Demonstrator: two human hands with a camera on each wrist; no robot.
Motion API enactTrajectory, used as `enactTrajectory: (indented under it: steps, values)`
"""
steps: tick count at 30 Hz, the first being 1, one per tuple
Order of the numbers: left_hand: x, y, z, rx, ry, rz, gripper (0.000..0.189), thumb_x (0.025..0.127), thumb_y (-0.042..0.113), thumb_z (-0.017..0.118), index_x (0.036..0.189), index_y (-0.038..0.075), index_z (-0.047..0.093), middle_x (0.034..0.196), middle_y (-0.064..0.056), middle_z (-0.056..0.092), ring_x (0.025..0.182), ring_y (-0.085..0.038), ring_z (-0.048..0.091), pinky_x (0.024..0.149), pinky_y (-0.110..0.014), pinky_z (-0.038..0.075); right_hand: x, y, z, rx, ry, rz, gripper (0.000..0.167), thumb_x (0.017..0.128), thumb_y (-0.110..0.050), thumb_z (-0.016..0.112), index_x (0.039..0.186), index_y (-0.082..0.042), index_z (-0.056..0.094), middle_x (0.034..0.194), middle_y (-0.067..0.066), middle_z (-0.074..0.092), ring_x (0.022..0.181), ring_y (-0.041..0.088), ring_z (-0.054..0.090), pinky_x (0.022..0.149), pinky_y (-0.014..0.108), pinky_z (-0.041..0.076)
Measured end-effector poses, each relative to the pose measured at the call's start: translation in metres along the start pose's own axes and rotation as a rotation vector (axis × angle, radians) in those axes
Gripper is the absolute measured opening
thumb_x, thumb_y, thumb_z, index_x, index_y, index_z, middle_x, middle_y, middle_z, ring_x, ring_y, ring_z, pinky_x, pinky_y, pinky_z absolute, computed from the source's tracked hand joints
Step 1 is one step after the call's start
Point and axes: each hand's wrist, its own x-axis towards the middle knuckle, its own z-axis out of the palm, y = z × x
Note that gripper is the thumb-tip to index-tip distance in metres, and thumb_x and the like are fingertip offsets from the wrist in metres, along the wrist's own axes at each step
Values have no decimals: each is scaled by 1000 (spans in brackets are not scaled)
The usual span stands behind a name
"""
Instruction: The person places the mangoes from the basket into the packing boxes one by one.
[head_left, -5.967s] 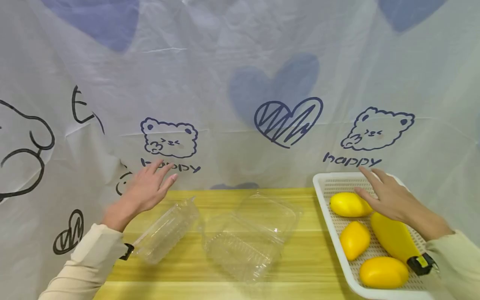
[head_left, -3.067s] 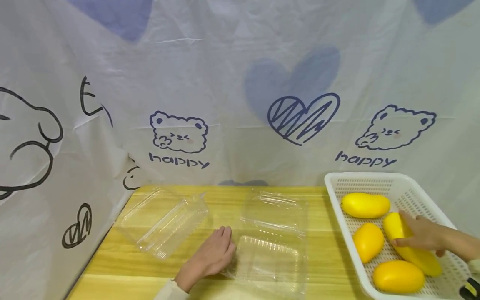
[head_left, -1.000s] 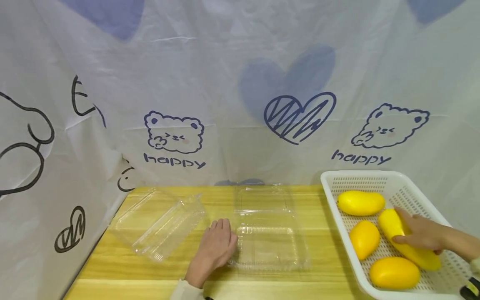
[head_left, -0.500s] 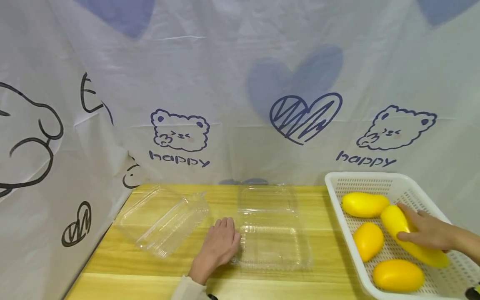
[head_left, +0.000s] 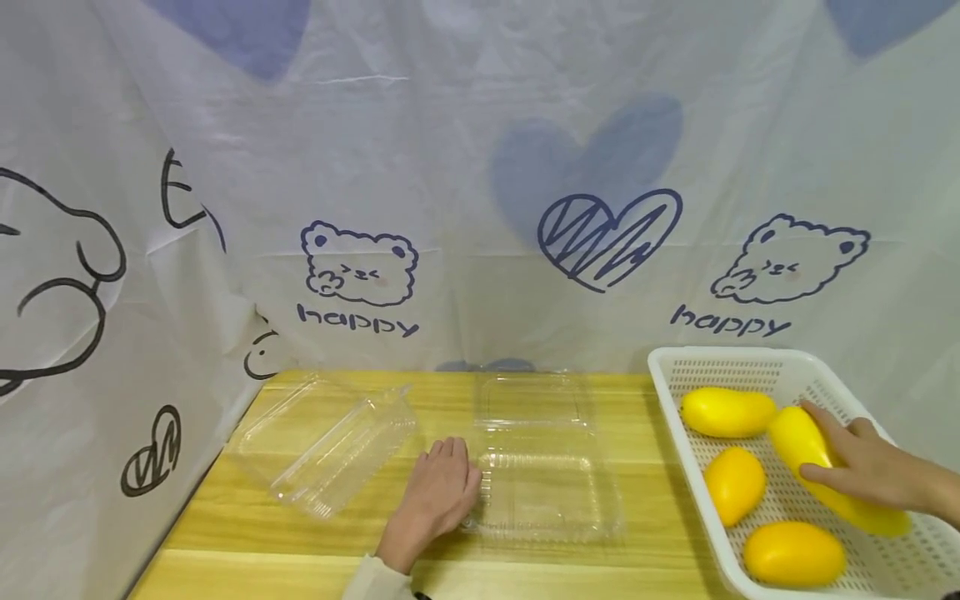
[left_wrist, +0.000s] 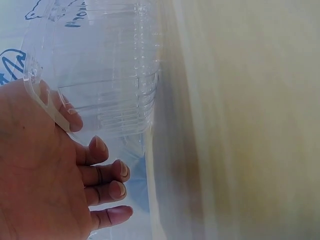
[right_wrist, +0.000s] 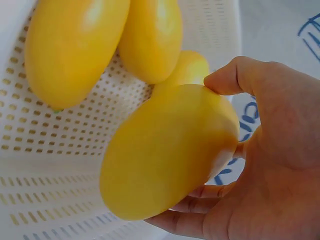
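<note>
In the head view my right hand [head_left: 866, 467] grips a yellow mango [head_left: 801, 437] over the white basket. The right wrist view shows the thumb on one side of this mango [right_wrist: 165, 155] and the fingers curled under the other. Three more mangoes lie in the basket, including a back one [head_left: 727, 412] and a front one [head_left: 795, 554]. My left hand [head_left: 438, 487] is at the left edge of an opened clear plastic clamshell box [head_left: 540, 492]. Seen from the left wrist, the thumb and bent index finger pinch the box's rim corner [left_wrist: 52, 112].
A second clear clamshell box [head_left: 337, 458], also opened, lies on the wooden table [head_left: 300, 575] to the left. The perforated white basket [head_left: 678, 471] stands at the right. A printed white cloth [head_left: 465, 292] hangs behind and along the left side.
From hovering spread, my left hand has come to the middle box, which has turned straighter. My right hand has taken hold of a mango and shifted it slightly up and right.
</note>
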Motion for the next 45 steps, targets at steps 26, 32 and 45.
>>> enactTrajectory:
  steps: [26, 32, 45]
  values:
    - [0, 1, -1, 3, -39, -14, 18, 103, 21, 37, 91, 9, 44, 88, -6, 44, 83, -23, 42, 82, -48, 44, -19, -14, -8, 37, 326, 34, 103, 103, -47, 55, 154, 7, -17, 119, 47, 23, 89, 54, 44, 65, 57, 48]
    - [-2, -1, 0, 5, -17, -21, 18, 103, 20, 38, 91, 9, 44, 86, -6, 43, 81, -22, 43, 81, -48, 44, -21, -22, -5, 55, 486, -20, 96, 103, -35, 58, 158, 5, -10, 122, 47, 25, 98, 56, 39, 69, 65, 41]
    - [3, -1, 1, -13, -59, -38, 26, 105, 22, 33, 103, 3, 51, 107, -15, 56, 104, -32, 54, 98, -56, 42, -24, -24, 8, 71, 724, -59, 93, 99, -28, 63, 162, -2, 0, 129, 44, 35, 100, 55, 40, 72, 65, 37]
